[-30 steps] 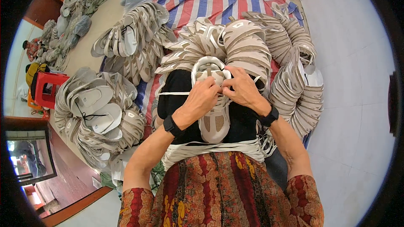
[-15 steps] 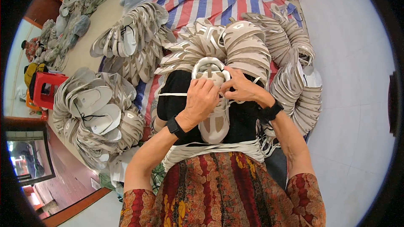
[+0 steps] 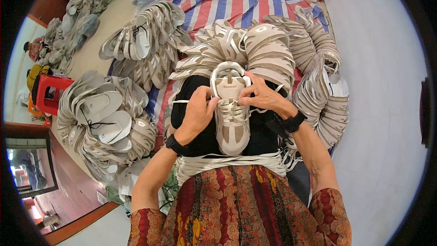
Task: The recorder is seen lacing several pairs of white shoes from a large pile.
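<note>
A beige and tan sneaker (image 3: 233,139) rests on my lap, toe toward me, with its padded collar and tongue facing up. Cream shoelace (image 3: 234,115) crosses its lower eyelets. At the shoe's left edge, my left hand (image 3: 196,111) is closed with its fingers curled; a length of lace sticks out to its left, and the exact grip is partly hidden. My right hand (image 3: 265,96) grips the right side of the opening, index finger along the collar and thumb by the upper eyelets. A bundle of spare laces (image 3: 227,161) lies across my waist.
Stacked shoe uppers (image 3: 268,57) curve in front of my knees, and more piles (image 3: 318,91) stand to the right. Tied bundles (image 3: 107,123) lie at the left near a red stool (image 3: 52,93). A striped sheet (image 3: 227,2) covers the floor ahead.
My left hand has moved left and slightly down, off the middle of the sneaker, uncovering its tongue and crossed laces. My right hand stays at the collar.
</note>
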Tool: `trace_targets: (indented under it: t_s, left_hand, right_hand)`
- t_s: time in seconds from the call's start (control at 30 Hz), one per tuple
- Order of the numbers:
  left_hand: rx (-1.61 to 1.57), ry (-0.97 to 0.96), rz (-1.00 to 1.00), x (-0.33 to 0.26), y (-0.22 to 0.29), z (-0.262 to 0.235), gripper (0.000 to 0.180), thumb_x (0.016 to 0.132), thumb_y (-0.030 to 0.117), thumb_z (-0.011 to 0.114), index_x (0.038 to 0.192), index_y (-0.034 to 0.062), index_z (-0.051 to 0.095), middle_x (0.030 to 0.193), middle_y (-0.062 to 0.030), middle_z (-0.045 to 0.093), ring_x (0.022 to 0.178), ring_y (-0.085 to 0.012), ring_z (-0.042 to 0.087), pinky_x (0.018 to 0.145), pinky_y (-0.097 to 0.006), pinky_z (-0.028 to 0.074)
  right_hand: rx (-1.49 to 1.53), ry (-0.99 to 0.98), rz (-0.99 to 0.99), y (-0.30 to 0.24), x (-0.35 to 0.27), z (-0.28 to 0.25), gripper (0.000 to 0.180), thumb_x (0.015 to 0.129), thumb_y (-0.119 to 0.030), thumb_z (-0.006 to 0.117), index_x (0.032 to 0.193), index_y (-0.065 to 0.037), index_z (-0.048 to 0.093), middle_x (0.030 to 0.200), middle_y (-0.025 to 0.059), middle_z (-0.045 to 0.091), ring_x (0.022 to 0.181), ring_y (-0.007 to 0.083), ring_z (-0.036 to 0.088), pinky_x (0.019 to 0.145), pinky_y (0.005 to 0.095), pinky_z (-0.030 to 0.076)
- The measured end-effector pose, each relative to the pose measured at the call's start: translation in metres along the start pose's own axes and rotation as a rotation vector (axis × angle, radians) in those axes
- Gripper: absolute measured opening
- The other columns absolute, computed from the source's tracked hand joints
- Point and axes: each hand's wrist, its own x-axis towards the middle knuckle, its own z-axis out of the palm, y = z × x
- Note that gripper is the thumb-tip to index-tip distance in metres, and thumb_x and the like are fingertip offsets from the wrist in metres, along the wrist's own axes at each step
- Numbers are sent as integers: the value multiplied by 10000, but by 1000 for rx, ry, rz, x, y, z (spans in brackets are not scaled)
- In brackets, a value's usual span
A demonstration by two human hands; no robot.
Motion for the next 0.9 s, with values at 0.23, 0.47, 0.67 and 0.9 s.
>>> trace_targets:
  t_s: [0.23, 0.47, 0.67, 0.9]
  left_hand:
    - [-71, -410, -315, 4, -21, -11, 197, 848, 175, 570, 784, -9, 542, 601, -68, 553, 503, -133, 490, 481, -261, 398]
    - [-858, -432, -769, -1, -25, -12, 90, 834, 117, 579, 814, 46, 528, 703, -31, 582, 506, -52, 452, 426, -181, 337]
    - [-1177, -292, -958, 1, -29, -11, 66, 803, 46, 583, 837, 48, 527, 744, -26, 576, 492, -47, 420, 403, -161, 272]
    - [-86, -188, 123, -1, -15, -8, 142, 749, 13, 602, 883, 23, 555, 600, -75, 522, 477, -174, 497, 432, -293, 386]
  right_hand:
    - [19, 20, 17, -5, 1, 2, 178, 694, -307, 654, 780, -156, 690, 1411, 224, 189, 1251, 437, 187, 1025, 498, 177]
    - [17, 58, 54, -6, 2, 4, 151, 646, -283, 675, 754, -181, 703, 1406, 275, 169, 1231, 477, 196, 1015, 533, 192]
    - [55, 62, 29, -1, 2, 5, 153, 653, -288, 683, 752, -172, 703, 1404, 269, 174, 1235, 467, 176, 1005, 547, 192]
    - [-201, 367, -138, -3, 0, 29, 130, 647, -171, 627, 635, -45, 597, 1298, 258, 369, 1104, 437, 403, 941, 418, 340]
